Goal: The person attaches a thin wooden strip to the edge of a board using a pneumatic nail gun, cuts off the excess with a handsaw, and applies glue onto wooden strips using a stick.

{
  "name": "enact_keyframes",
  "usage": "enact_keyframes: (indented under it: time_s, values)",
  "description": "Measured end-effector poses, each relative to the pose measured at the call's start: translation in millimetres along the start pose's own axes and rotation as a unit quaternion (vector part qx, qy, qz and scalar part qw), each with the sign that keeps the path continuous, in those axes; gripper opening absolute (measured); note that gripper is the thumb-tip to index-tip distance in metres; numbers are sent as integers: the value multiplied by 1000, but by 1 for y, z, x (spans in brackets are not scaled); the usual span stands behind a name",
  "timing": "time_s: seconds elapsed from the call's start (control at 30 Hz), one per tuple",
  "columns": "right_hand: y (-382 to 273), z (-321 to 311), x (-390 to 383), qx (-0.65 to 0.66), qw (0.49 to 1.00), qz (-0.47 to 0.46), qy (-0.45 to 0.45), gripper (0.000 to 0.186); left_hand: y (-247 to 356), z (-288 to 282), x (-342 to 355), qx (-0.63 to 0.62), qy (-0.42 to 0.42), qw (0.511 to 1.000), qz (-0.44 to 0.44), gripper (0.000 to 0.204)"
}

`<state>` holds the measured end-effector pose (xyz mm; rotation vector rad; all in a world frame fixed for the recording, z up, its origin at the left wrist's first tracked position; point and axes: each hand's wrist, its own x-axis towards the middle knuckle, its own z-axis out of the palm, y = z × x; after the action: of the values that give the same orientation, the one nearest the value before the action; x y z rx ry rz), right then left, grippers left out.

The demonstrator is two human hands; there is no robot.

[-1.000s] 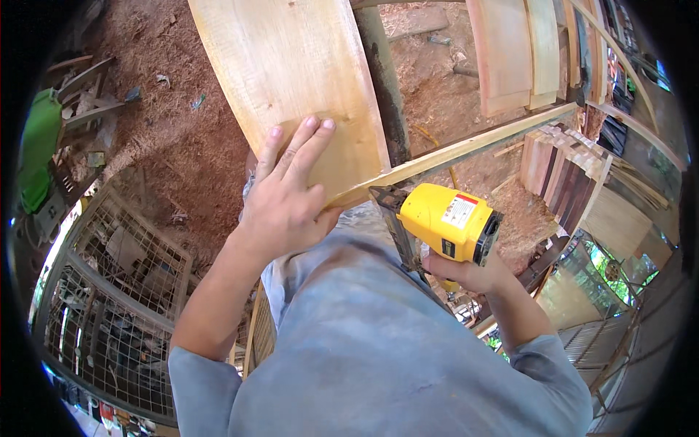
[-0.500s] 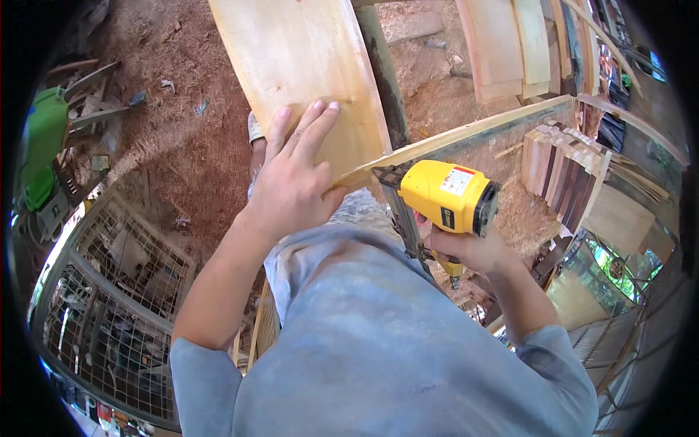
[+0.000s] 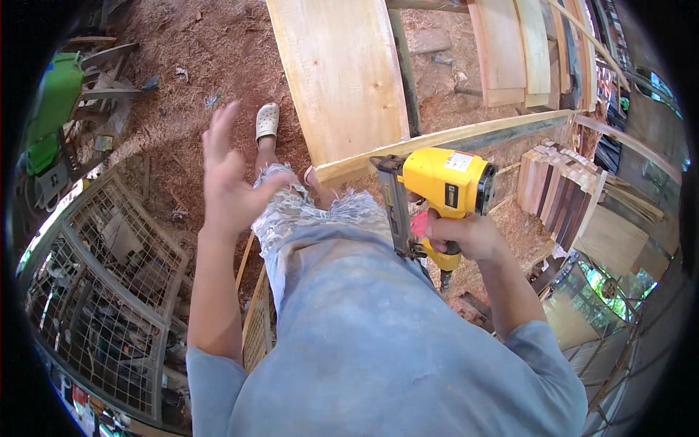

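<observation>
My right hand [image 3: 466, 237] is wrapped round the handle of a yellow and black nail gun [image 3: 445, 178]. The gun's dark nose is beside a narrow wooden strip [image 3: 495, 131] that runs off to the right. That strip meets the near end of a wide, pale wooden board [image 3: 346, 80], which stretches away from me. Raised in the air left of the board, my left hand [image 3: 233, 178] holds nothing. Its fingers and thumb are apart, slightly blurred, and it touches neither board nor gun.
Stacked wood pieces [image 3: 559, 189] stand at the right, with more wide boards [image 3: 502, 54] at the far right. A wire-mesh frame [image 3: 109, 291] is at the lower left, and a green object [image 3: 54, 102] sits beyond it. Sawdust and shavings cover the ground [image 3: 196, 73].
My left hand has lifted off the wide board and moved left. The nail gun in my right hand is tilted more upright and slightly lower. My shod foot now shows more fully.
</observation>
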<state>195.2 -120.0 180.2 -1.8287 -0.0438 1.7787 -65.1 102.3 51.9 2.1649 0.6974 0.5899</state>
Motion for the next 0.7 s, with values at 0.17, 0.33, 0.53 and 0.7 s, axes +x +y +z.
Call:
enact_keyframes:
  time_s: [0.17,0.33,0.53,0.7]
  values:
    - [-6,6,-5,-18,1000,-6,7,34,-6,2,-41,19,35,995,-86,50]
    - [-4,8,-5,-55,998,14,25,35,43,51,-9,-63,17,996,-59,43]
    - [-13,12,-7,-50,998,19,30,36,56,68,-6,-37,11,998,-52,43]
    - [-9,9,-7,-40,998,29,47,37,65,74,-7,-102,54,988,-101,42]
